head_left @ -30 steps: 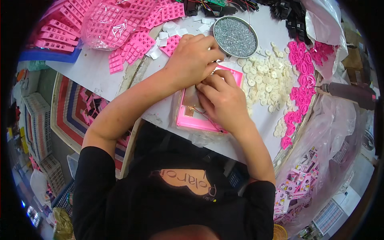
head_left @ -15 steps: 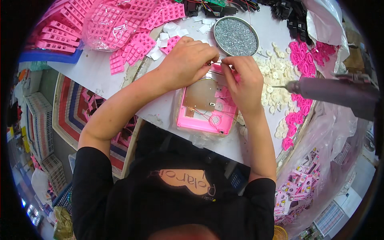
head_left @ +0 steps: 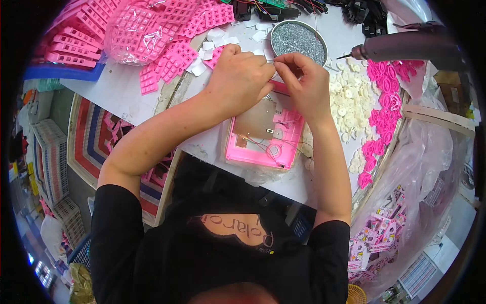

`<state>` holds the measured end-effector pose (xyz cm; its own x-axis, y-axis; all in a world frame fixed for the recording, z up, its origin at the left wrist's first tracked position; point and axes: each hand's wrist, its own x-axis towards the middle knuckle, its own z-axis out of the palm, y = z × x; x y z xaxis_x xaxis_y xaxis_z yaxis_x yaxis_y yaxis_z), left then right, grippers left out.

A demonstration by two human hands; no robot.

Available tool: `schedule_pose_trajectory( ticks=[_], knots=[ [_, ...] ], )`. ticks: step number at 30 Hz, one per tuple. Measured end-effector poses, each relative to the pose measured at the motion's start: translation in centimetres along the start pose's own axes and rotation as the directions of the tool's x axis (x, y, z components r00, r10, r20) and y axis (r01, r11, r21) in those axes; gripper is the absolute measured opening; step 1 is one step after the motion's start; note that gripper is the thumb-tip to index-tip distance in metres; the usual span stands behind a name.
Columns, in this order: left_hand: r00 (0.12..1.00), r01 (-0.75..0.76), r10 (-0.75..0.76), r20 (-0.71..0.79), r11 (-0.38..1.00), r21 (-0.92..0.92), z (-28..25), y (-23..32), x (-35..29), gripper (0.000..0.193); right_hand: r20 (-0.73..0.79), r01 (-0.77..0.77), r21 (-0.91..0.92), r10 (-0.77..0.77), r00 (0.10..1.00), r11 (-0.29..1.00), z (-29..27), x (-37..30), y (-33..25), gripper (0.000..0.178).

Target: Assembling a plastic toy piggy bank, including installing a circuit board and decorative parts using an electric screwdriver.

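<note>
Two hands are working at the middle top of the frame, right over one pink plastic casing (head_left: 260, 144) that's lying flat on the white table (head_left: 121, 93). The left hand (head_left: 240, 81) is curling down with its fingers bunched at the casing's upper edge, and the right hand (head_left: 304, 83) is meeting it there, fingers pinched closed on something small, too tiny for me to make out. Inside the casing one grey board (head_left: 255, 121) is showing, with thin wires trailing toward the lower edge.

Just above the hands one round metal tin (head_left: 297, 39) is sitting, full of grey bits. To the right a spread of cream-white buttons (head_left: 349, 96) is covering the table, way too many to count, and a line of pink moulded pieces (head_left: 379, 114) is running down beside it. Upper left, pink keypad grids (head_left: 167, 61) are piling up, partly in one clear bag (head_left: 136, 33). One grey power tool (head_left: 405, 46) is poking in from the upper right.
</note>
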<state>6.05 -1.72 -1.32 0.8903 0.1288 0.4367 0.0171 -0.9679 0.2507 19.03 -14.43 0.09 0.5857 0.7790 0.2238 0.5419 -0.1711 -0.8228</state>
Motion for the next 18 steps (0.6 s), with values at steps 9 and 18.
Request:
schedule_pose_trajectory(
  ticks=[9,18],
  knots=[
    [0.993,-0.017,0.002,-0.122,0.992,-0.125,-0.9,-0.5,-0.9,0.007,0.073,0.277,-0.454,-0.275,0.959,0.847,-2.2,-1.0,-0.3,0.009],
    [0.994,0.003,0.040,0.105,0.926,-0.378,-0.9,-0.1,0.3,0.007,0.314,0.293,-0.629,-0.110,0.943,0.720,-2.6,-8.3,-4.1,0.004]
  ],
)
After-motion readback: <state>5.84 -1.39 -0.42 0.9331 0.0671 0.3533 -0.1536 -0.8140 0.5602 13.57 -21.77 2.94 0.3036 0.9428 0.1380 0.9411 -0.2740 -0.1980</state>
